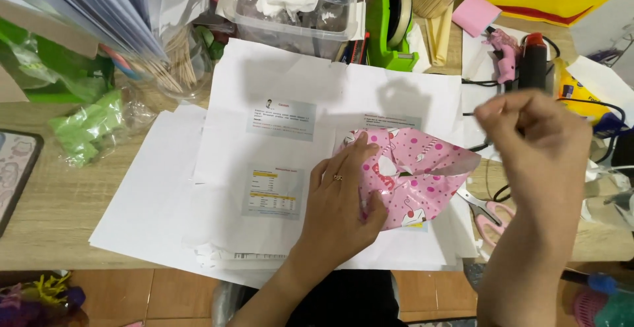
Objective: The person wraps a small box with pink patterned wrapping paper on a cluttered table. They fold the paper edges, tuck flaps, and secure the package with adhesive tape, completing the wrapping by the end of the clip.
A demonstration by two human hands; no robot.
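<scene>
While left hand [343, 198] presses flat on pink wrapped parcel [413, 178], long axis left-right, right hand [535, 142] hovers above-right, fingertips pinched, contents unclear

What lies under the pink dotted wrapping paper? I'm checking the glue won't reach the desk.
White printed sheets lie under the pink wrapping paper, spread over the wooden desk. The left hand presses it down. Anything directly beneath it stays covered.

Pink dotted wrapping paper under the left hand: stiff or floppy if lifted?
Probably floppy: the pink wrapping paper already bends and creases in loose folds. Likely light, since the left hand alone pins it flat. Its glossy sheen suggests it may slide on the white sheets.
</scene>
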